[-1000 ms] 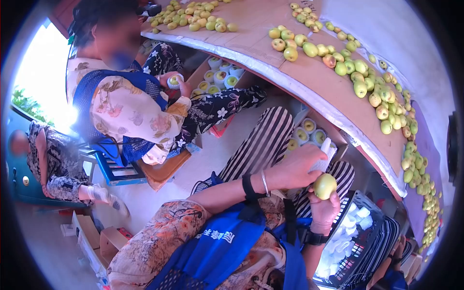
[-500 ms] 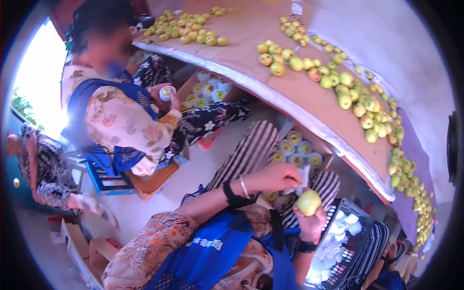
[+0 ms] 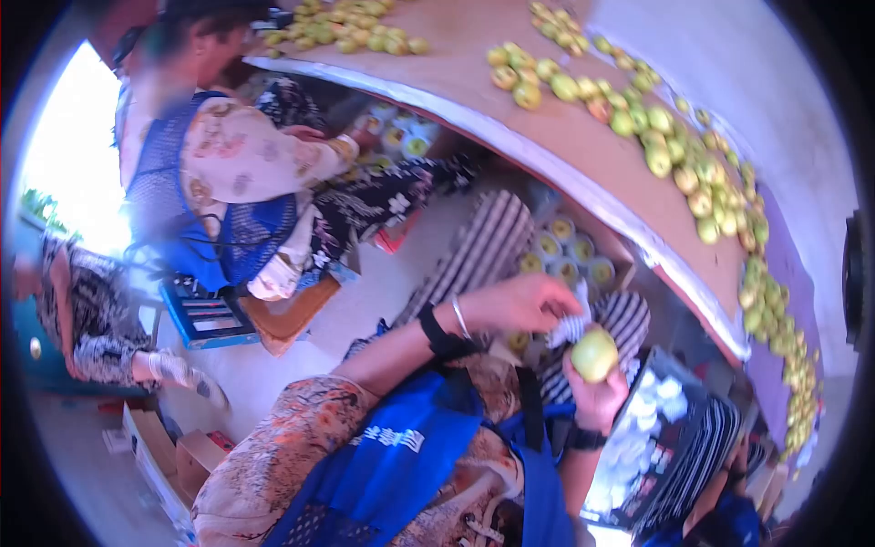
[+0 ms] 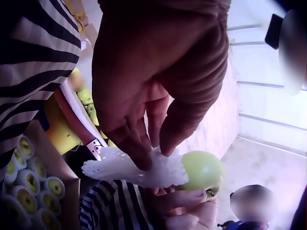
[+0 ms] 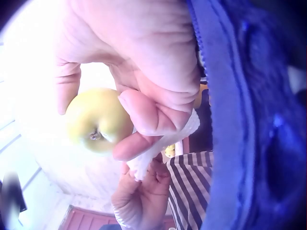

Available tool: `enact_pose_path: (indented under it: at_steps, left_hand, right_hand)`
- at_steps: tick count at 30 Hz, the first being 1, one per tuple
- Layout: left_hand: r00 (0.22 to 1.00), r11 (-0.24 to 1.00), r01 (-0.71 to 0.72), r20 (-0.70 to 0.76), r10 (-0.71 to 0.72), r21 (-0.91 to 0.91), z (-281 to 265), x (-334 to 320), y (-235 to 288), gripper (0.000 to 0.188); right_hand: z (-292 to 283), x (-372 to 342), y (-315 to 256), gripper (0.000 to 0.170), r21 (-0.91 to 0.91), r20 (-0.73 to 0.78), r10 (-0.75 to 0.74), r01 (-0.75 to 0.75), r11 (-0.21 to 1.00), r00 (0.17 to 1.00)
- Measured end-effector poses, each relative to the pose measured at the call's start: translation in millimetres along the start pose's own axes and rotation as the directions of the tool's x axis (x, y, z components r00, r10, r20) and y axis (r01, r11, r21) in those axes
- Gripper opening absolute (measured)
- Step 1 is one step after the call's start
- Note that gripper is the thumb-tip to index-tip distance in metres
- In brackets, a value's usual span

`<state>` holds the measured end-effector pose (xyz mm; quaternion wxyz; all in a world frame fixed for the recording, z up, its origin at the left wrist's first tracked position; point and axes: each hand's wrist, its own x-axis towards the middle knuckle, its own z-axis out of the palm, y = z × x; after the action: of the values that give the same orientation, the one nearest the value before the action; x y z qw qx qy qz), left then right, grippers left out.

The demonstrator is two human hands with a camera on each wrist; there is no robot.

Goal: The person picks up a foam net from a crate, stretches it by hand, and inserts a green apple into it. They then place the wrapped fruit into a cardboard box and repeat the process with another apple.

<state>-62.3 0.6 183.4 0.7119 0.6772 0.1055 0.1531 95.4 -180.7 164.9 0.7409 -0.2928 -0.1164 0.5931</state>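
Along the tabletop [image 3: 583,155] lie loose apples [image 3: 658,161]. Watching remotely, I see the right hand [image 3: 597,397] gripping an apple [image 3: 594,354] near one knee [image 3: 629,316], its side exposed, seemingly for the foam net [image 4: 127,165] the left hand [image 3: 524,305] pinches. Netted apples [image 4: 29,182] sit boxed nearby, presumably cushioned against bruising.

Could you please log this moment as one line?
left hand: pinches white foam net | right hand: holds yellow-green apple | nearby: netted apples in cardboard box
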Motion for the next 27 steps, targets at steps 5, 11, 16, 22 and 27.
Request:
enact_pose_path:
  at_steps: [5, 11, 16, 22, 27]
  left_hand:
    - [0.996, 0.998, 0.063, -0.067, -0.063, -0.01, 9, 6, -3, 0.032]
    - [0.987, 0.982, 0.15, -0.039, -0.156, -0.118, 3, 5, -2, 0.025]
    - [0.996, 0.986, 0.074, -0.03, -0.08, -0.148, 6, 6, -5, 0.031]
    - [0.992, 0.979, 0.117, -0.072, -0.106, 0.165, 13, 4, 7, 0.043]
    - [0.994, 0.99, 0.064, -0.096, -0.052, 0.129, 13, 4, -2, 0.043]
  right_hand:
    - [-7, 6, -6, 0.09, -0.015, 0.115, 0.086, -0.085, 0.996, 0.99]
    - [-10, 8, -3, 0.09, 0.07, 0.12, 0.049, -0.058, 0.996, 0.992]
    - [-6, 7, -6, 0.087, 0.067, 0.11, 0.054, -0.062, 0.996, 0.992]
    - [-4, 8, -2, 0.091, -0.083, 0.112, 0.084, -0.074, 0.994, 0.99]
    - [-3, 9, -3, 0.093, -0.082, 0.091, 0.079, -0.072, 0.994, 0.993]
